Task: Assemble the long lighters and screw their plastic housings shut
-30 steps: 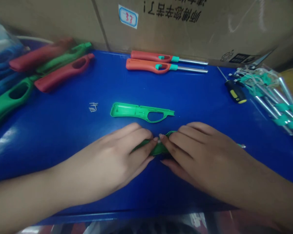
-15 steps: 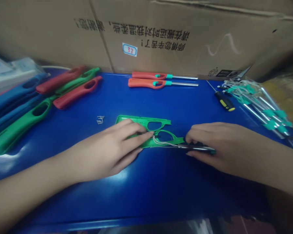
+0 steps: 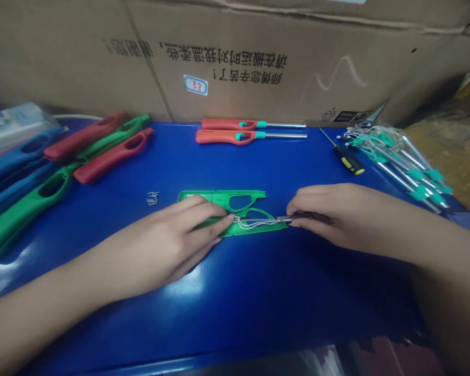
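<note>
Two halves of a green lighter shell, the far half (image 3: 220,196) and the near half (image 3: 241,230), lie side by side, hollow sides up. My left hand (image 3: 182,230) is closed over the near half, fingertips at the inner end of thin white wires (image 3: 254,224); its grip is partly hidden. These wires run along the shell to a metal lighter tube (image 3: 282,219). My right hand (image 3: 325,211) pinches this tube between thumb and fingers at the shell's narrow end. The palm hides the tube's far end.
Small screws (image 3: 152,198) lie left of the shell. Two orange lighters (image 3: 225,137) rest by a cardboard box (image 3: 235,31). A screwdriver (image 3: 348,159) and several metal tubes with teal parts (image 3: 409,175) are at right. Red, green and blue handles (image 3: 112,156) are piled at left.
My right hand has brought the metal tube up to the narrow end of the near shell half, in line with it. My left hand stays on the shell. The view has shifted slightly.
</note>
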A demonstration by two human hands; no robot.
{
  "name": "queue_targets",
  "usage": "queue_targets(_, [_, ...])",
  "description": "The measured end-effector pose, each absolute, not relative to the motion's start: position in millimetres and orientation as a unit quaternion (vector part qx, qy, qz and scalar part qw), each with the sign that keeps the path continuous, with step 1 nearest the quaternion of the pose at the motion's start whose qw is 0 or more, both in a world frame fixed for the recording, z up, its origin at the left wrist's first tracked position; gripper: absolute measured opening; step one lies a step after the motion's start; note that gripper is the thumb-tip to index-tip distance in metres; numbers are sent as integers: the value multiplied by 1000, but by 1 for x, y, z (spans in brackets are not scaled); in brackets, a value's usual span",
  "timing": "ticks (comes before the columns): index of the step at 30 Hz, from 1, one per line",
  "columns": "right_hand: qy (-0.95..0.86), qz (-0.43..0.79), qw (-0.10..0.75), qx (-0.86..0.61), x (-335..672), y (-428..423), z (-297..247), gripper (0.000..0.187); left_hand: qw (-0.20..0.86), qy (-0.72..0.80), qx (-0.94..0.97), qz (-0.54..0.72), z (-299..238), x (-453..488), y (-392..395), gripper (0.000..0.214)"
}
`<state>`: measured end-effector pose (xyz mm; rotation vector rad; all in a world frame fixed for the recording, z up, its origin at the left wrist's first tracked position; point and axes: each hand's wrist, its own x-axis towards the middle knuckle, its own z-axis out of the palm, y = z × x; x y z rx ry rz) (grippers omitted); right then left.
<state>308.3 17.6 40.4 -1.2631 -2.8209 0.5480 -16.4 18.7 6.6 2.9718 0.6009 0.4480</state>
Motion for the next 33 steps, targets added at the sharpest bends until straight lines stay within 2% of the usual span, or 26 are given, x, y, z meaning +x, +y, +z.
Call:
queue_targets(6, [-905,135,-9,-404,306,13,40,13,-44,181,978,90,6,-13,12,35])
queue_targets(10, [-907,137,-17,-397,304,10,44,11,-53,181,979,82,4,-12,13,35])
queue_targets(16, [-904,79,90,-411,282,8,35,20,-75,186,976,78,2,-11,9,35])
queue_targets(20, [-860,148,190,-449,260,11,20,13,-65,202,973,92,0,-6,1,33])
queue_targets(22, [-842,204,214,-451,254,12,14,10,-53,209,971,107,-1,-2,-2,32])
queue_targets(26, [-820,287,198,-454,253,14,10,11,-43,213,969,118,-3,2,-5,31])
queue_targets(33, [-791,323,194,-481,252,15,10,17,-5,210,972,104,-4,3,-4,32])
